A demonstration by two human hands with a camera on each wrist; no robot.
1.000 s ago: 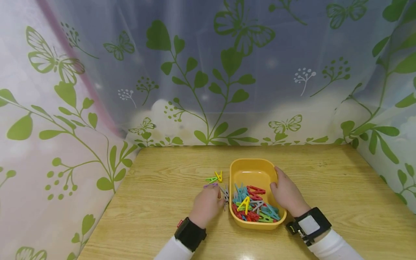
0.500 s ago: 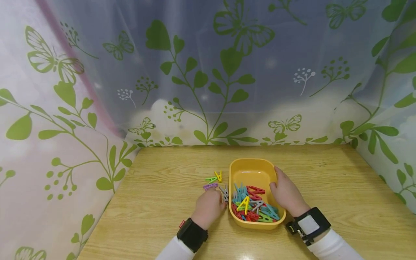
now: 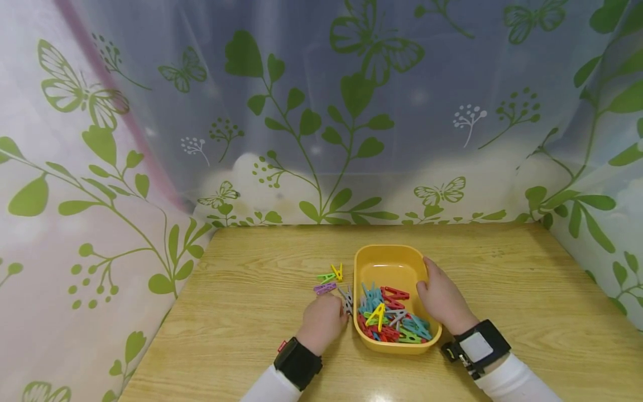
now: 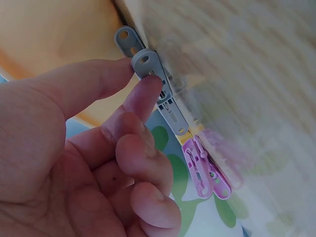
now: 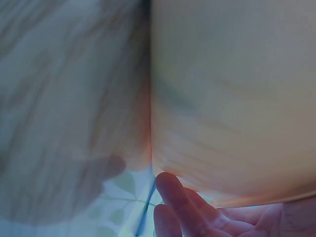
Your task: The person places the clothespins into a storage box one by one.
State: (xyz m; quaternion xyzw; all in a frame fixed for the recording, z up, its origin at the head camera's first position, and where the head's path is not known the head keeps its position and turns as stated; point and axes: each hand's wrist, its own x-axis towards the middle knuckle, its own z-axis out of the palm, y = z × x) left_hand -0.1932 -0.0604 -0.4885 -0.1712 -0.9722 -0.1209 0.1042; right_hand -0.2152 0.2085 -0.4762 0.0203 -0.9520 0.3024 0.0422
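Observation:
A grey clothespin (image 3: 346, 297) lies on the table against the left side of the yellow plastic bin (image 3: 392, 349). In the left wrist view, the thumb and index finger of my left hand (image 3: 322, 322) pinch the grey clothespin (image 4: 169, 109) near one end, the other fingers loosely curled. Just beyond that hand lies a purple clothespin (image 3: 325, 288), with a green clothespin (image 3: 326, 277) and a yellow clothespin (image 3: 337, 272) farther back. My right hand (image 3: 447, 298) grips the bin's right wall, thumb over the rim and fingers outside. Inside the bin are several blue, red, green, grey and yellow clothespins.
The wooden table (image 3: 241, 312) spreads out on both sides of the bin. A patterned curtain (image 3: 301, 139) with green leaves and butterflies encloses the table at the back and sides. Black straps with devices are on both wrists.
My left hand has drawn back slightly toward me, bringing the whole purple clothespin into sight. The grey clothespin has shifted little. My right hand and the bin stay in place.

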